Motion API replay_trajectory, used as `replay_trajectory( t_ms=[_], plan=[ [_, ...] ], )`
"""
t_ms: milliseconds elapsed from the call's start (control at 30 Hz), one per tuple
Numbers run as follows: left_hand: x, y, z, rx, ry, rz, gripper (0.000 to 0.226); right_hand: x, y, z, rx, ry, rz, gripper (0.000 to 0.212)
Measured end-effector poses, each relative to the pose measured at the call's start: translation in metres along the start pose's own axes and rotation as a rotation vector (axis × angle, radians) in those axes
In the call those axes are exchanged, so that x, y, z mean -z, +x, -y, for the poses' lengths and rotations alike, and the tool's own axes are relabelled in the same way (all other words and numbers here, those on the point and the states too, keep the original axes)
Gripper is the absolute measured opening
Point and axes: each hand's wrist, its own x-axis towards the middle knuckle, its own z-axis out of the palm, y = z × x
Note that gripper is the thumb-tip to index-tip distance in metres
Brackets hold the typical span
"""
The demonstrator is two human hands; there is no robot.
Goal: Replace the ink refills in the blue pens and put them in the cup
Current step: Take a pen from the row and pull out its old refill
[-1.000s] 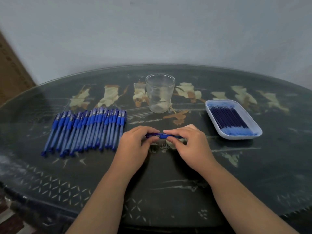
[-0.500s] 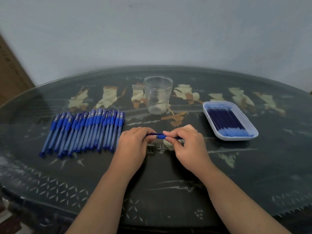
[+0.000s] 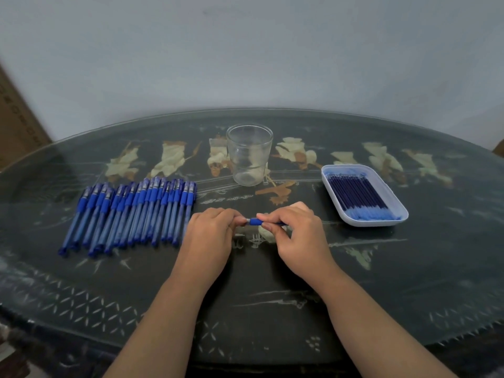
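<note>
A single blue pen (image 3: 255,221) is held level just above the dark patterned table (image 3: 272,301), near the middle and nearer than the cup (image 3: 249,155). Only a short part of it shows: a blue grip sleeve with a small silvery tip end pointing left. The rest is hidden inside the right hand (image 3: 297,234).

That hand lies knuckles up, its thumb and fingers curled round the grip. The left hand (image 3: 211,236) sits close beside it, also knuckles up, with its curled fingertips closed on the tip end. Both forearms reach in from the near edge.

The clear cup stands upright at the far centre. A row of blue pens (image 3: 131,214) lies to the left, and a white tray (image 3: 392,199) of dark refills (image 3: 357,196) to the right.
</note>
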Motion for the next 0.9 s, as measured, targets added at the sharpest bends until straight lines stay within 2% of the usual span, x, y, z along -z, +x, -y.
replay_trajectory(
  t_ms=[67,167,300,900],
  plan=[
    [0.002,0.002,0.000,0.056,0.000,0.034,0.016,0.003,0.001,-0.002,-0.004,-0.004,-0.032,0.013],
    [0.007,0.001,0.005,0.277,-0.086,0.010,0.021,0.010,0.003,-0.008,-0.081,0.019,-0.088,0.017],
    [0.000,-0.001,0.004,0.185,-0.049,-0.001,0.022,0.008,0.003,-0.004,-0.071,0.003,-0.078,0.018],
    [-0.013,0.005,0.012,0.186,0.081,0.077,0.020,0.012,0.005,0.004,-0.227,-0.022,-0.071,0.016]
  ],
)
